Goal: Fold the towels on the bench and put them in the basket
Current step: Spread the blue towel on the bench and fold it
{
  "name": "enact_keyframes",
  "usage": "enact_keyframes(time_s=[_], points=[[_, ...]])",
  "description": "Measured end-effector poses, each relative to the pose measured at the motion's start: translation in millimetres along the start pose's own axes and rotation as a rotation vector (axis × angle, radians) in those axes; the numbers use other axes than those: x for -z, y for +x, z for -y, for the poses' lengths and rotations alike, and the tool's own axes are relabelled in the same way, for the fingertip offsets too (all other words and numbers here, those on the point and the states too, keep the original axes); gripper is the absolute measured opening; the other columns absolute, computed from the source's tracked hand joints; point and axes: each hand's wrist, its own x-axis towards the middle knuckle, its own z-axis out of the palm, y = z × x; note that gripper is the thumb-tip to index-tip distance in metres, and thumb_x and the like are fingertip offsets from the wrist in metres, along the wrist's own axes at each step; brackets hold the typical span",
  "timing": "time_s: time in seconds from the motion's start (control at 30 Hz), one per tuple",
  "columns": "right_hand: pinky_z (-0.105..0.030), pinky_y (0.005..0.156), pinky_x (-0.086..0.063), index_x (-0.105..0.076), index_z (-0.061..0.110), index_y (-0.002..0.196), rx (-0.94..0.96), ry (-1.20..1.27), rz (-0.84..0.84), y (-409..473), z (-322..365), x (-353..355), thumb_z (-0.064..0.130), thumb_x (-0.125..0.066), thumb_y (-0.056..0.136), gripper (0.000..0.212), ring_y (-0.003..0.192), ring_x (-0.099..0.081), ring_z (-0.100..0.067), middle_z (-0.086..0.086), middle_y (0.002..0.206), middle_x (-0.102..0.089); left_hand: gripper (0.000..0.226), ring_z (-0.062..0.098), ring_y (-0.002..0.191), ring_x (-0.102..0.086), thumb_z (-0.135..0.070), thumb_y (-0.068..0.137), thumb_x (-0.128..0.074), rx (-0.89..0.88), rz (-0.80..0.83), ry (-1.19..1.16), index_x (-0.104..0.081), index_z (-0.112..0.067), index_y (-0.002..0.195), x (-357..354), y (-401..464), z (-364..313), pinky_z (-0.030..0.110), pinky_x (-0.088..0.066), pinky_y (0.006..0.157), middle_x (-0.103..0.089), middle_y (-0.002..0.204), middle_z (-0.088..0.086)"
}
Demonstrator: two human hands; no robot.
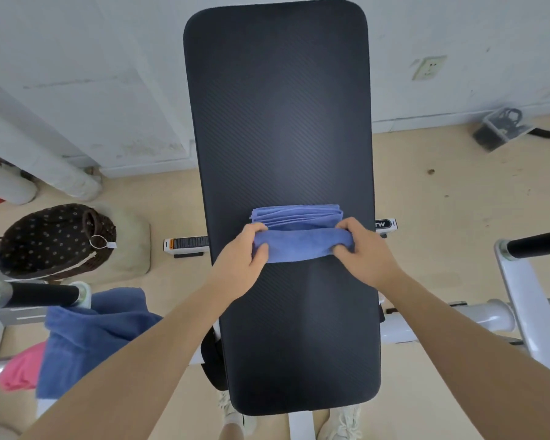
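Observation:
A light blue towel (299, 236), folded into several layers, lies across the middle of the black padded bench (283, 122). My left hand (242, 265) grips the towel's left end, fingers curled round the near fold. My right hand (365, 252) grips the right end the same way. The near layer is rolled up over the stack between both hands. The dark dotted basket (54, 239) stands on the floor to the left of the bench.
A darker blue towel (92, 338) and a pink cloth (23, 369) hang over a rack at lower left. White metal frame bars (521, 300) flank the bench on the right. My shoes (343, 420) show below the bench end.

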Motion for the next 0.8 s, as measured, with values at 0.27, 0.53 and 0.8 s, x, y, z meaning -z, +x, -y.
enact_keyframes(time_s=[0.27, 0.53, 0.8], points=[[-0.031, 0.061, -0.035, -0.043, 0.01, 0.091, -0.247, 0.114, -0.173, 25.0, 6.5, -10.7, 0.029, -0.05, 0.093, 0.02, 0.073, -0.048, -0.019, 0.001, 0.077, -0.052, 0.039, 0.023, 0.08, -0.055, -0.039, 0.088, -0.058, 0.229, -0.237, 0.023, -0.052, -0.006, 0.109, -6.8, 32.2, -8.5, 0.028, -0.038, 0.067, -0.058, 0.087, 0.005], [-0.032, 0.07, -0.037, -0.048, 0.002, 0.108, -0.479, 0.176, -0.312, 45.8, 19.5, -26.9, 0.021, -0.049, 0.093, 0.024, 0.085, -0.05, -0.025, -0.012, 0.102, -0.056, 0.044, 0.023, 0.085, -0.06, -0.034, 0.079, -0.068, -0.362, -0.356, 0.87, -0.061, -0.017, 0.118, -12.2, 53.8, 3.2, 0.034, -0.036, 0.076, -0.062, 0.104, 0.002], [-0.027, 0.057, -0.036, -0.06, 0.0, 0.09, -0.611, 0.245, -0.276, 56.8, 8.0, -29.4, 0.029, -0.056, 0.088, 0.029, 0.074, -0.052, -0.026, -0.011, 0.08, -0.056, 0.066, 0.022, 0.104, -0.053, -0.061, 0.084, -0.04, -0.211, -0.033, 0.85, -0.047, -0.014, 0.131, -10.9, 66.8, -16.3, 0.036, -0.038, 0.092, -0.057, 0.113, 0.001]])
